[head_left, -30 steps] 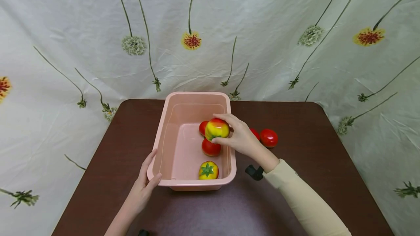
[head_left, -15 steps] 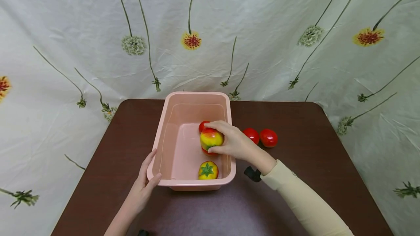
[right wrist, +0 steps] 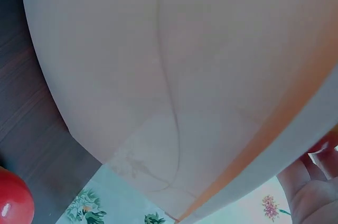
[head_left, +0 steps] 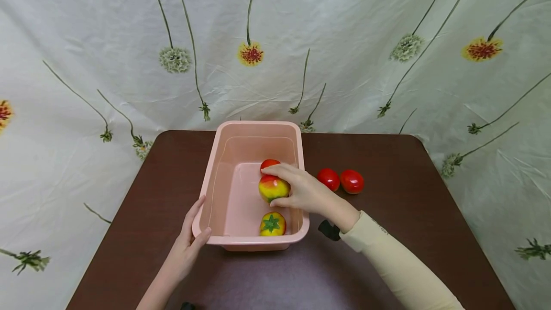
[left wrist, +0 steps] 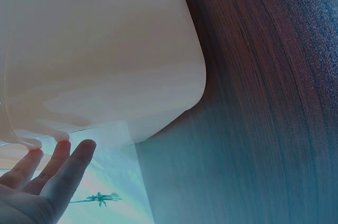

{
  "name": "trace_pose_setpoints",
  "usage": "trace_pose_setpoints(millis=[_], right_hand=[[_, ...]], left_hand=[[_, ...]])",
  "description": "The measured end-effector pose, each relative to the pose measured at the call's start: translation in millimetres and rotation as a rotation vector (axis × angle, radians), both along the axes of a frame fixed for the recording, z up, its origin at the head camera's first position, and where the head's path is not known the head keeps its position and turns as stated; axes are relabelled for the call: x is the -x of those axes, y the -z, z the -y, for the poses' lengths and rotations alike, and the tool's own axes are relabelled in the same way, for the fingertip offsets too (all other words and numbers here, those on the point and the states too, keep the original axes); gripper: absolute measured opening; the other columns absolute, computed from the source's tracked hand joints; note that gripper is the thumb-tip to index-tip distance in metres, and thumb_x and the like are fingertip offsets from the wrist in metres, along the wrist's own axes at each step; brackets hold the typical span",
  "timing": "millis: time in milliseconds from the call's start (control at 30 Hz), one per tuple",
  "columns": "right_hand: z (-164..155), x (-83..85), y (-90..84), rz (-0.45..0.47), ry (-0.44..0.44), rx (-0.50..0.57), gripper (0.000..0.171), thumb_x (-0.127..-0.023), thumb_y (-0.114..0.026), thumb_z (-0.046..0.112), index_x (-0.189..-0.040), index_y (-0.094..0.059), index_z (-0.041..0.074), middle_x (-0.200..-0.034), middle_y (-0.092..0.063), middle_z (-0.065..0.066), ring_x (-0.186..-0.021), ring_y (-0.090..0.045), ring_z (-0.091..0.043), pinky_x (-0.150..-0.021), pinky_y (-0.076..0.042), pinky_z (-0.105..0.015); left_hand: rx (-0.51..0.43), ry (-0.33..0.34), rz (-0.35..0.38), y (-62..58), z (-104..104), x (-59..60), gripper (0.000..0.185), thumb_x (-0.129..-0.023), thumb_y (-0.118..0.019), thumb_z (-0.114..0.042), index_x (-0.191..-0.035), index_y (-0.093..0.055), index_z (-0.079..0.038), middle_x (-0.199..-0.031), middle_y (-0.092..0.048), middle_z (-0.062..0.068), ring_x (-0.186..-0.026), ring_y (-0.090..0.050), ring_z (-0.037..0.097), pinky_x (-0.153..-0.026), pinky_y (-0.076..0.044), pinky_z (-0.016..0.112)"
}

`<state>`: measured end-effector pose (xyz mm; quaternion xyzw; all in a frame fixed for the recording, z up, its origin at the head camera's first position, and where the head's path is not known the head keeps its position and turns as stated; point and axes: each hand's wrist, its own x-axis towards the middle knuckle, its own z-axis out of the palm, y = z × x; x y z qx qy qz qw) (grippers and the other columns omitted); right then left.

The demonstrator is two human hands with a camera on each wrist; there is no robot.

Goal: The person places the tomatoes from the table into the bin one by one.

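A pink plastic tub [head_left: 215, 176] stands on the brown table [head_left: 409, 195]. My right hand [head_left: 297, 189] reaches over its right rim and grips a yellow-red tomato [head_left: 272, 187] low inside it. Behind that one peeks a red tomato [head_left: 269, 163], and a yellow tomato with a green stem [head_left: 272, 224] lies at the tub's near end. My left hand [head_left: 191, 236] rests against the tub's near left corner, thumb on the rim, fingers straight. In the left wrist view the fingertips [left wrist: 63, 171] touch the tub's outer wall [left wrist: 105, 55]. The right wrist view shows mostly the tub's wall [right wrist: 158, 76].
Two red tomatoes [head_left: 329, 178] [head_left: 352, 181] lie on the table just right of the tub; one [right wrist: 13, 200] shows in the right wrist view. A black wrist strap [head_left: 328, 229] sits on my right forearm. A flower-printed cloth [head_left: 275, 37] hangs behind the table.
My right hand has lowered the yellow-red tomato from rim height down into the tub, covering the red tomato that lay under it. The left hand has stayed put.
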<state>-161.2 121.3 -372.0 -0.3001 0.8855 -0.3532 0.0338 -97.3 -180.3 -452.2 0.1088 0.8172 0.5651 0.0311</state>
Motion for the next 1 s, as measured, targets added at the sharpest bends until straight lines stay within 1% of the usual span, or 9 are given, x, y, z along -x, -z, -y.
trace_pose_setpoints(millis=[233, 467, 567, 633, 700, 800, 867, 933, 1000], right_hand=[[1.7, -0.7, 0.7, -0.049, -0.021, -0.057, 0.068, -0.079, -0.083, 0.022, -0.140, -0.054, 0.016, -0.141, -0.053, -0.001, -0.128, -0.050, -0.022, -0.102, -0.048, -0.038], [3.7, 1.0, 2.9, -0.098, -0.038, -0.123, 0.069, -0.079, -0.083, 0.021, -0.141, -0.052, 0.016, -0.143, -0.052, -0.002, -0.132, -0.048, -0.022, -0.108, -0.042, -0.041], [4.8, 1.7, 3.0, -0.111, -0.051, -0.145, 0.070, -0.080, -0.082, 0.021, -0.142, -0.051, 0.016, -0.145, -0.051, -0.001, -0.134, -0.046, -0.021, -0.110, -0.040, -0.040], [5.5, 2.0, 3.1, -0.108, -0.062, -0.153, 0.070, -0.080, -0.082, 0.019, -0.143, -0.051, 0.016, -0.145, -0.051, -0.001, -0.135, -0.045, -0.021, -0.110, -0.040, -0.039], [6.2, 2.4, 3.1, -0.107, -0.069, -0.166, 0.070, -0.081, -0.081, 0.018, -0.144, -0.050, 0.016, -0.146, -0.050, 0.000, -0.136, -0.044, -0.020, -0.111, -0.039, -0.038], [6.5, 2.2, 2.8, -0.106, -0.071, -0.179, 0.068, -0.081, -0.081, 0.017, -0.143, -0.052, 0.016, -0.147, -0.050, 0.000, -0.137, -0.044, -0.020, -0.112, -0.038, -0.038], [6.6, 1.7, 2.5, -0.106, -0.059, -0.189, 0.065, -0.082, -0.080, 0.019, -0.142, -0.053, 0.016, -0.147, -0.051, 0.000, -0.137, -0.044, -0.019, -0.111, -0.039, -0.038], [6.2, 0.9, 2.1, -0.105, -0.038, -0.189, 0.062, -0.083, -0.080, 0.022, -0.140, -0.056, 0.017, -0.145, -0.052, 0.000, -0.135, -0.046, -0.019, -0.108, -0.042, -0.038], [5.5, -0.2, 1.3, -0.110, -0.016, -0.181, 0.059, -0.083, -0.079, 0.024, -0.138, -0.058, 0.018, -0.143, -0.054, 0.000, -0.133, -0.048, -0.020, -0.102, -0.048, -0.037]], left_hand=[[0.007, -0.001, 0.004, 0.4, 0.6, -0.2, 0.070, -0.099, -0.052, -0.012, -0.158, -0.017, -0.028, -0.163, -0.013, 0.009, -0.146, -0.014, 0.035, -0.110, -0.019, 0.064], [-0.007, 0.002, 0.004, 0.6, 0.8, -0.8, 0.070, -0.099, -0.052, -0.011, -0.158, -0.017, -0.028, -0.163, -0.013, 0.010, -0.146, -0.013, 0.037, -0.109, -0.018, 0.066], [0.009, -0.001, 0.005, 0.7, 1.1, -1.2, 0.070, -0.099, -0.052, -0.012, -0.158, -0.017, -0.029, -0.163, -0.014, 0.009, -0.145, -0.016, 0.037, -0.115, -0.024, 0.039], [0.018, -0.003, 0.004, 0.7, 1.3, -1.8, 0.069, -0.100, -0.051, -0.013, -0.158, -0.017, -0.030, -0.163, -0.014, 0.009, -0.145, -0.017, 0.038, -0.109, -0.024, 0.018], [0.020, -0.002, -0.001, 0.9, 1.6, -2.0, 0.069, -0.100, -0.051, -0.013, -0.157, -0.017, -0.030, -0.163, -0.014, 0.009, -0.144, -0.018, 0.038, -0.097, -0.021, 0.004], [0.020, 0.002, -0.006, 1.0, 1.9, -1.9, 0.069, -0.100, -0.051, -0.014, -0.157, -0.017, -0.031, -0.163, -0.015, 0.008, -0.144, -0.019, 0.038, -0.096, -0.021, 0.002], [0.024, 0.000, -0.002, 0.9, 2.2, -2.1, 0.069, -0.100, -0.051, -0.014, -0.157, -0.018, -0.031, -0.163, -0.015, 0.006, -0.144, -0.019, 0.036, -0.099, -0.022, 0.006], [0.024, 0.001, -0.001, 0.8, 2.4, -1.9, 0.069, -0.100, -0.052, -0.015, -0.157, -0.018, -0.031, -0.163, -0.016, 0.006, -0.144, -0.019, 0.035, -0.109, -0.025, 0.018], [0.024, -0.001, 0.000, 1.1, 2.7, -2.0, 0.068, -0.100, -0.052, -0.015, -0.157, -0.018, -0.031, -0.163, -0.016, 0.005, -0.144, -0.019, 0.033, -0.109, -0.025, 0.020]])
